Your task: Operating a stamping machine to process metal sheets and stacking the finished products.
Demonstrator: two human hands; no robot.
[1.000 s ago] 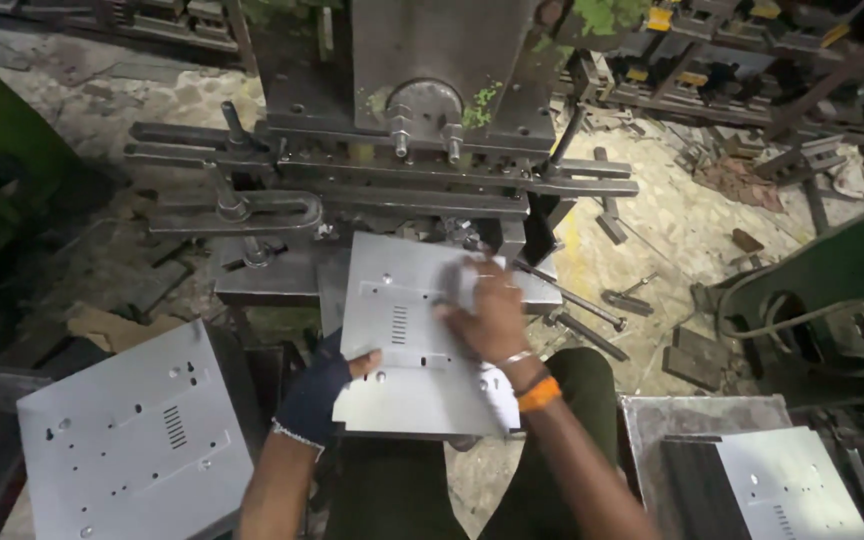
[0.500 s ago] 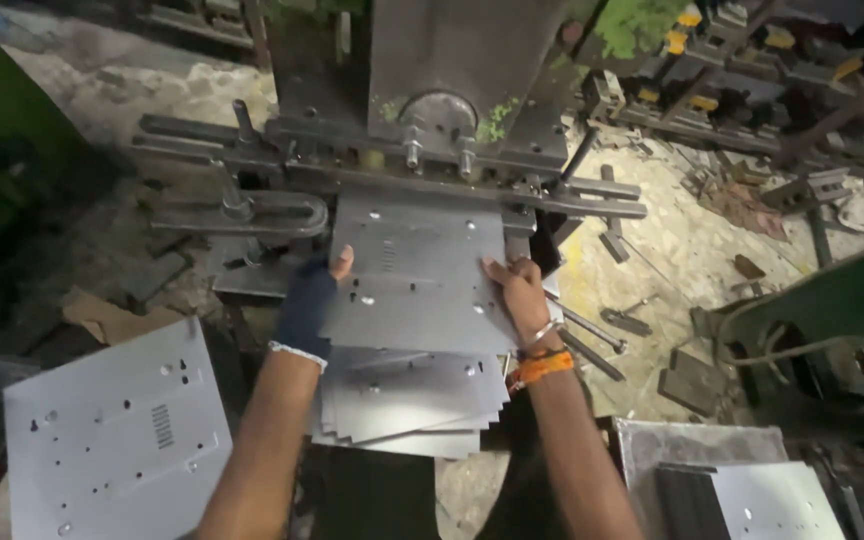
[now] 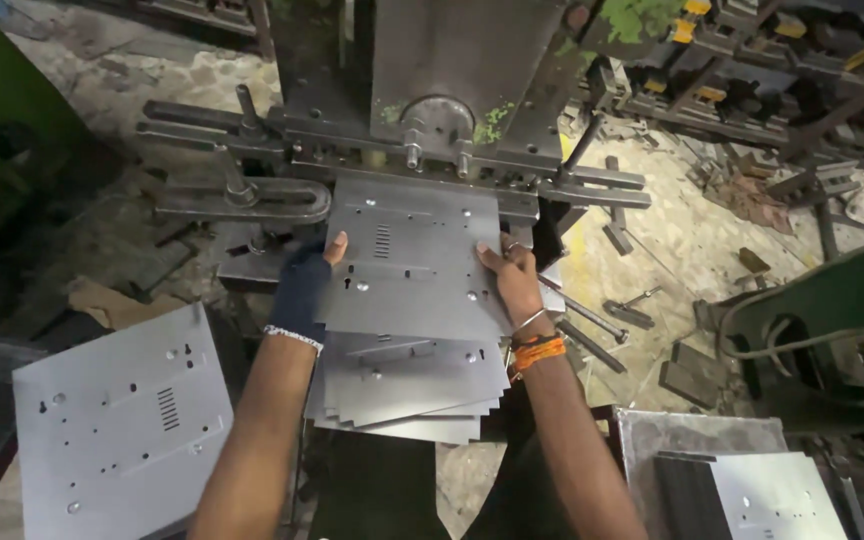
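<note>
My gloved left hand and bare right hand each gripped an edge of the punched metal sheet, fingers closed, under the far press

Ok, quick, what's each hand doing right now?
Left hand: gloved, gripping the left edge of the grey perforated metal sheet.
Right hand: bare, gripping its right edge.

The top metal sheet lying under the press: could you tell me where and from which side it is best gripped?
Probably by its two side edges near the closer half, coming from the sides, as the left hand and right hand do. The top sheet lies flat, its far edge tucked under the press, so only the sides stay free.
</note>
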